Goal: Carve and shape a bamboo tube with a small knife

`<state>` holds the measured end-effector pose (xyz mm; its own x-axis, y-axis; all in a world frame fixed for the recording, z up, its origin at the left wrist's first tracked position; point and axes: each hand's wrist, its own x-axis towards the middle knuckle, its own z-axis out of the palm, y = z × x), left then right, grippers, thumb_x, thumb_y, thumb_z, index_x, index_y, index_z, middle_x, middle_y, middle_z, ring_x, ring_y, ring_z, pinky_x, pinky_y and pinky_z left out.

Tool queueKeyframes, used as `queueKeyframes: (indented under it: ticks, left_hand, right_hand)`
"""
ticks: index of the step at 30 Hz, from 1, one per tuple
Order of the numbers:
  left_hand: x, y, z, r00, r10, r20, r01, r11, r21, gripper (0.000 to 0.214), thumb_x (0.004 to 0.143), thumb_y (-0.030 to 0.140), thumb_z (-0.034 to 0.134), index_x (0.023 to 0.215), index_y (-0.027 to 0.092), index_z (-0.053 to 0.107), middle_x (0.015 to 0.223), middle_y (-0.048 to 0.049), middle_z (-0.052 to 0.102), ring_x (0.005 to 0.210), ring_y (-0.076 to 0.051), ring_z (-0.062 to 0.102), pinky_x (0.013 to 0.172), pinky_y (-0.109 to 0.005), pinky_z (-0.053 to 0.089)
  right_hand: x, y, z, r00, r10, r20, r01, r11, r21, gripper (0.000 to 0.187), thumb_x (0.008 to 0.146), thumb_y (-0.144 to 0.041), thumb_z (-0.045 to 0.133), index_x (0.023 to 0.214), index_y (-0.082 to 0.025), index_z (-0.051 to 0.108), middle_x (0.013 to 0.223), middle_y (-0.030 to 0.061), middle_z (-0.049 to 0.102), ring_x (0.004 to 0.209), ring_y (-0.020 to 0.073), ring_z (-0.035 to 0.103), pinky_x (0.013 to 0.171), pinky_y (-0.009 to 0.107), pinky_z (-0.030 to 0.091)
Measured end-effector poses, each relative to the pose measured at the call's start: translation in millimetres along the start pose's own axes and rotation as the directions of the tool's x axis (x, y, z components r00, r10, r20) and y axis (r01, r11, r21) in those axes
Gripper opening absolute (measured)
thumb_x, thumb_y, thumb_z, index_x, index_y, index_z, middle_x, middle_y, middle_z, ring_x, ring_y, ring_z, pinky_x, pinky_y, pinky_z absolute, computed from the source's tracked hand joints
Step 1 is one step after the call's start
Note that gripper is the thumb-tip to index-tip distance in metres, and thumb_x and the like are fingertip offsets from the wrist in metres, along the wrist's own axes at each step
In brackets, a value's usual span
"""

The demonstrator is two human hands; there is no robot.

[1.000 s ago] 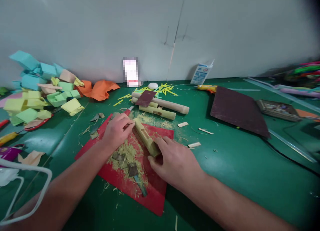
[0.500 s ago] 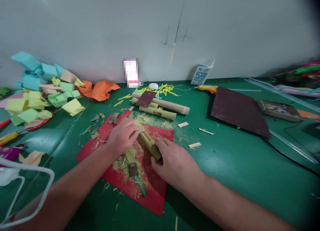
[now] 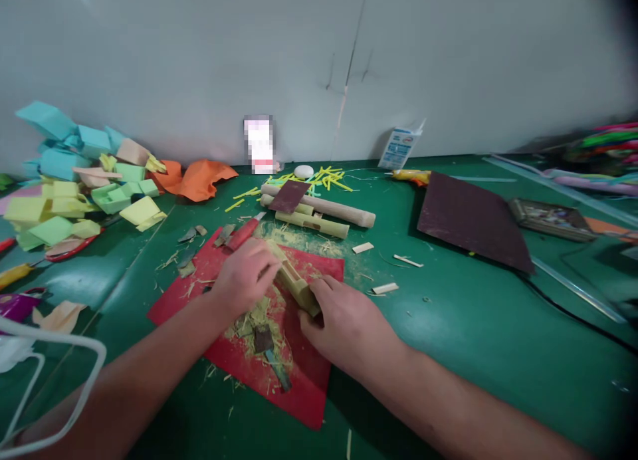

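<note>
A short bamboo tube (image 3: 294, 280) with a long slot cut in its upper side is held at a slant above a red sheet (image 3: 304, 373). My right hand (image 3: 343, 314) is closed round its lower right end, thumb below and fingers on top. At its upper left side is my left hand (image 3: 246, 274), fingers curled together against the tube's edge; whatever they pinch is hidden. Bamboo dust and shavings (image 3: 259, 314) cover the sheet's middle, with small dark scraps of sandpaper (image 3: 263, 339) among them. A red-handled knife (image 3: 243, 234) lies just beyond my left hand.
Behind the sheet lie more bamboo tubes (image 3: 343, 211) with a brown sandpaper piece (image 3: 290, 195) on top. Folded paper pieces (image 3: 64, 197) crowd the left. A large dark sheet (image 3: 471, 221) and a small tray (image 3: 551, 219) are on the right. A phone (image 3: 260, 144) leans against the wall.
The whole view has shifted slightly. Both hands keep their places on the bamboo tube, with only a very slight movement of the left fingers.
</note>
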<state>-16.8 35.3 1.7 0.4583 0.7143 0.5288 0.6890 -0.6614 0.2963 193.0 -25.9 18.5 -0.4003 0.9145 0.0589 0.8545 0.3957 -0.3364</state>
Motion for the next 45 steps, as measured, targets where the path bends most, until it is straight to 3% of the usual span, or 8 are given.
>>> queueKeyframes:
  ticks: [5, 10, 23, 27, 31, 36, 42, 45]
  left_hand:
    - [-0.2, 3.7, 0.0, 0.997, -0.051, -0.062, 0.053, 0.998, 0.043, 0.022, 0.092, 0.021, 0.051, 0.072, 0.017, 0.058, 0.077, -0.0059, 0.059, 0.079, -0.019, 0.053, 0.074, -0.034, 0.045]
    - [-4.1, 8.8, 0.6, 0.999, 0.021, 0.047, -0.019, 0.999, -0.039, 0.018, 0.093, 0.021, 0.050, 0.079, 0.017, 0.061, 0.079, -0.0051, 0.059, 0.081, -0.018, 0.054, 0.075, -0.033, 0.045]
    - [-1.3, 3.5, 1.7, 0.997, -0.037, -0.064, 0.042, 0.996, 0.077, 0.020, 0.092, 0.022, 0.052, 0.076, 0.016, 0.062, 0.079, -0.0057, 0.060, 0.080, -0.019, 0.054, 0.074, -0.033, 0.046]
    - [-0.8, 2.9, 2.2, 0.998, 0.055, 0.007, -0.055, 0.998, 0.038, 0.018, 0.093, 0.022, 0.051, 0.082, 0.016, 0.064, 0.081, -0.0056, 0.061, 0.082, -0.018, 0.055, 0.076, -0.032, 0.046]
    - [-0.3, 2.1, -0.2, 0.996, -0.037, -0.085, 0.044, 0.996, 0.081, 0.019, 0.091, 0.022, 0.053, 0.078, 0.015, 0.064, 0.080, -0.0067, 0.061, 0.080, -0.019, 0.055, 0.075, -0.033, 0.046]
    - [-5.8, 11.1, -1.3, 0.987, 0.140, 0.080, -0.142, 0.989, 0.026, 0.016, 0.093, 0.022, 0.052, 0.089, 0.016, 0.067, 0.084, -0.0061, 0.064, 0.083, -0.018, 0.056, 0.076, -0.032, 0.047]
    - [-4.4, -15.8, -6.9, 0.997, -0.048, -0.066, 0.053, 0.995, 0.083, 0.015, 0.091, 0.022, 0.055, 0.090, 0.014, 0.068, 0.086, -0.0071, 0.063, 0.084, -0.019, 0.057, 0.077, -0.033, 0.048]
    - [-4.0, -13.4, -6.3, 0.999, -0.021, -0.049, 0.025, 0.997, 0.077, 0.015, 0.091, 0.021, 0.055, 0.092, 0.013, 0.068, 0.087, -0.0077, 0.063, 0.085, -0.019, 0.057, 0.078, -0.033, 0.048]
  right_hand:
    - [0.3, 0.5, 0.4, 1.000, 0.007, -0.014, -0.007, 1.000, -0.006, 0.010, 0.079, -0.026, 0.053, 0.080, -0.018, 0.057, 0.078, 0.0035, 0.060, 0.069, 0.0165, 0.055, 0.057, 0.029, 0.032]
    - [0.5, 0.5, -0.7, 1.000, 0.009, -0.012, -0.009, 1.000, -0.006, 0.009, 0.079, -0.026, 0.053, 0.078, -0.018, 0.056, 0.076, 0.0028, 0.060, 0.065, 0.0154, 0.053, 0.055, 0.029, 0.029]
    - [-0.8, 1.4, 0.9, 0.999, -0.001, -0.040, 0.001, 1.000, -0.005, 0.013, 0.080, -0.029, 0.050, 0.076, -0.018, 0.056, 0.072, 0.0022, 0.057, 0.062, 0.0145, 0.049, 0.055, 0.030, 0.024]
    - [-1.1, 1.1, 2.0, 0.999, 0.002, -0.037, -0.002, 1.000, 0.008, 0.012, 0.079, -0.028, 0.050, 0.074, -0.018, 0.055, 0.073, 0.0023, 0.057, 0.062, 0.0141, 0.048, 0.055, 0.029, 0.023]
    - [-1.0, 0.2, 2.6, 0.999, 0.008, -0.038, -0.007, 1.000, 0.010, 0.012, 0.079, -0.028, 0.050, 0.075, -0.018, 0.055, 0.073, 0.0025, 0.057, 0.062, 0.0141, 0.047, 0.055, 0.029, 0.022]
    - [-1.2, 0.0, 2.5, 1.000, 0.009, -0.024, -0.008, 0.999, 0.039, 0.011, 0.078, -0.028, 0.051, 0.073, -0.018, 0.054, 0.072, 0.0015, 0.056, 0.061, 0.0131, 0.045, 0.055, 0.028, 0.022]
    - [-1.1, 0.3, 0.6, 0.999, 0.022, -0.034, -0.020, 0.999, 0.040, 0.013, 0.078, -0.028, 0.049, 0.070, -0.019, 0.053, 0.069, 0.0005, 0.055, 0.059, 0.0123, 0.042, 0.055, 0.029, 0.022]
    - [-0.9, 0.4, 0.9, 0.999, 0.013, -0.034, -0.012, 1.000, 0.028, 0.014, 0.079, -0.028, 0.049, 0.071, -0.019, 0.053, 0.070, 0.0012, 0.055, 0.060, 0.0131, 0.044, 0.055, 0.029, 0.023]
